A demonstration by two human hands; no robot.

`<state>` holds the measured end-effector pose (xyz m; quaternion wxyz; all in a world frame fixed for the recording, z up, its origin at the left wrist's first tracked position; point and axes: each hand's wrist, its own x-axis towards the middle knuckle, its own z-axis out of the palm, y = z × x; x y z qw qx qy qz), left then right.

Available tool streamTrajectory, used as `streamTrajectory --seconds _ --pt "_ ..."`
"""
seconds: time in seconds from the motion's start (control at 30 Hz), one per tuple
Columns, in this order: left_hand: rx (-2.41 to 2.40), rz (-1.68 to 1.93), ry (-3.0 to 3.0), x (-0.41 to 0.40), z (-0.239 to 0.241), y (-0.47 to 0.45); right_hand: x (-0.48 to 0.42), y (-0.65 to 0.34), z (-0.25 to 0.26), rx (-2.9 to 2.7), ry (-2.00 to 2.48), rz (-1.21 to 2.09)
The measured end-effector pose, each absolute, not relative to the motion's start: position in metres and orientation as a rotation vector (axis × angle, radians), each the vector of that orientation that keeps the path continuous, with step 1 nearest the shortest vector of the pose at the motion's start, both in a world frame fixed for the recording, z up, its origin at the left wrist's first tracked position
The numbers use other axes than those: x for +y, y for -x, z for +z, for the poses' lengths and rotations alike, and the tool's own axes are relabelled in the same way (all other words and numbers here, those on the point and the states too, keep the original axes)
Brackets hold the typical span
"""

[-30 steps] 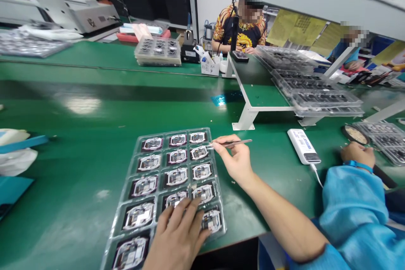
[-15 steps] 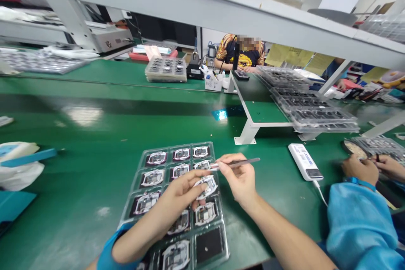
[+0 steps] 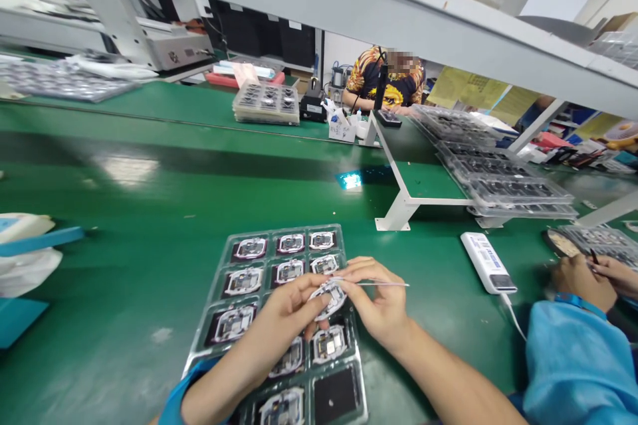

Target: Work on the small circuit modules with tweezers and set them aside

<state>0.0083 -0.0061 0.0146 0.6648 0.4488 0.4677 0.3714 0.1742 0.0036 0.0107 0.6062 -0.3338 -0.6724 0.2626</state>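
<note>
Head view: left hand [image 3: 282, 312] gripping circuit module [image 3: 329, 299], right hand [image 3: 381, 299] pinching tweezers [image 3: 383, 284]

Bright overhead lighting, white glare on the green workbench [image 3: 130, 170], strong wide-angle bending at the edges

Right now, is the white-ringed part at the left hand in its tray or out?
Out: left hand holds the part above the tray.

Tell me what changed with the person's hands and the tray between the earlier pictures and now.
The left hand has lifted a white-framed module off the blister tray, and a black pocket near the tray's near end now lies empty. The right hand, holding steel tweezers, has closed in on the module. The tray stayed put.
</note>
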Motion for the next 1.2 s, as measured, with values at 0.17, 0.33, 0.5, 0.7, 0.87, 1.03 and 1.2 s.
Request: streamTrajectory --seconds 0.17,0.33,0.5,0.7,0.87,1.03,1.2 --pt "1.063 0.828 -1.030 -0.003 0.003 -0.007 0.002 -0.174 0.014 -1.466 0.924 0.646" --pt "1.068 0.834 -0.997 -0.002 0.004 -0.008 0.003 -0.174 0.015 -1.467 0.820 0.734" --pt "1.052 0.807 -0.994 -0.004 0.011 -0.008 0.003 -0.173 0.015 -1.634 0.743 0.553" --pt "1.050 0.808 -1.012 -0.002 0.000 -0.006 0.002 -0.174 0.014 -1.613 0.837 0.503" --pt "1.078 0.822 -0.995 -0.004 0.010 -0.007 0.002 -0.176 0.015 -1.476 0.987 0.689" --pt "1.100 0.890 -0.889 -0.006 0.025 -0.008 0.001 -0.174 0.016 -1.375 0.977 0.880" --pt "1.097 0.890 -0.864 -0.006 0.027 -0.009 0.003 -0.171 0.013 -1.318 1.031 0.980"
